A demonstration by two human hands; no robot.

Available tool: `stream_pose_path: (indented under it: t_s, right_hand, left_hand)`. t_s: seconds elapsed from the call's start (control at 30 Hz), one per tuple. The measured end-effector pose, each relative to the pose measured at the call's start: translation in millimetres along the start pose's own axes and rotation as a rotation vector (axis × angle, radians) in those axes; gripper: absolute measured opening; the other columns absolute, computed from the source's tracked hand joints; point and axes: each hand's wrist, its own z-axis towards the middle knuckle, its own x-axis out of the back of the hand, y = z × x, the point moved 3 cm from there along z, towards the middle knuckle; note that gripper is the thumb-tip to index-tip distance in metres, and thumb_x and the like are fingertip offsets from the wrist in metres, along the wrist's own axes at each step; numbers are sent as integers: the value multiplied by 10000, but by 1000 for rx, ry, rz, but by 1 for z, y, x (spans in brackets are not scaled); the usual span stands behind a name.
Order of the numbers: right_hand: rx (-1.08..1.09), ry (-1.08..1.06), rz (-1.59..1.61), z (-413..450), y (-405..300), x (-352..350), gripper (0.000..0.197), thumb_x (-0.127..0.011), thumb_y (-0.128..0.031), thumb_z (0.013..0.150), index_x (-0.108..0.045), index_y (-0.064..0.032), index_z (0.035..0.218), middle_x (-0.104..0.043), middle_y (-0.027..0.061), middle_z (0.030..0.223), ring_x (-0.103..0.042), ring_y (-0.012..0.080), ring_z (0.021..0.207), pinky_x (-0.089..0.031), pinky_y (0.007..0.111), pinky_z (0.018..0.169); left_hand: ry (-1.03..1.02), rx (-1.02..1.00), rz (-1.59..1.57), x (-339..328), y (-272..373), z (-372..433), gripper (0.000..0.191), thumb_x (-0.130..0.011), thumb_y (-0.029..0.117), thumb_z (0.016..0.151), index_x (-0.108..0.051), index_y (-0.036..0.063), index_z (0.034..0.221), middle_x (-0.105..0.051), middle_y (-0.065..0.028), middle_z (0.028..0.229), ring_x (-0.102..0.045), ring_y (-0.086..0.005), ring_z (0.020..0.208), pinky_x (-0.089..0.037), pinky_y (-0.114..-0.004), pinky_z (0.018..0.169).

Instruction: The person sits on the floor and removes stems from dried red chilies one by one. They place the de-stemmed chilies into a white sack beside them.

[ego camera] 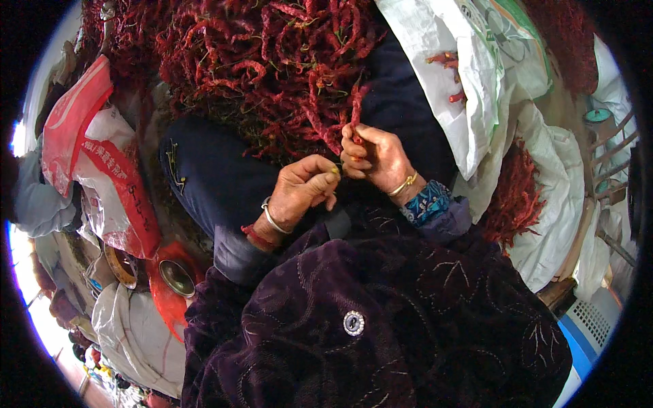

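Note:
My right hand [380, 155] holds a wrinkled dried red chili pepper [356, 104] that points away from me. More red and orange pepper shows between its curled fingers; how many peppers are there I cannot tell. Close beside it, my left hand [306, 186] pinches a small yellowish-green stem piece [334, 170] between thumb and forefinger. Beyond both hands spreads a large heap of dried red chilies [250, 51] with pale stems among them. Several loose green stems [176, 168] lie on my dark trouser leg [204, 153] at the left.
A white woven sack [423, 46] lies along my right leg, with a few chili pieces [449, 61] on it. Farther right, another white sack [556, 178] borders more red chilies [515, 194]. Red-and-clear plastic bags [115, 158] and a round metal lid [177, 278] are at left.

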Motion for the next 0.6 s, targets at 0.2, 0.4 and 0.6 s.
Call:
stream_pose_path:
  t_s: [0.2,0.4,0.6]
  right_hand:
    - [109,83,-168,1,-1,8,178,-426,-214,864,-510,-58,879,-425,36,595,-440,173,550,-371,323,524]
    - [140,72,-254,1,-3,5,158,-446,-105,836,-541,-38,943,-449,23,606,-423,120,510,-355,266,461]
    - [252,250,-1066,20,3,-2,185,-516,-135,816,-546,-34,969,-522,16,661,-473,107,580,-398,259,522]
  left_hand:
    - [357,234,-9,34,-10,2,249,-514,287,865,-498,43,815,-412,13,569,-344,-83,413,-378,-250,415]
    - [573,190,356,39,-29,35,261,-618,236,775,-559,-19,768,-507,-46,554,-446,-106,439,-386,-261,424]
    - [512,-188,657,36,-26,38,201,-621,148,743,-589,-30,830,-586,-81,640,-530,-128,570,-432,-273,544]
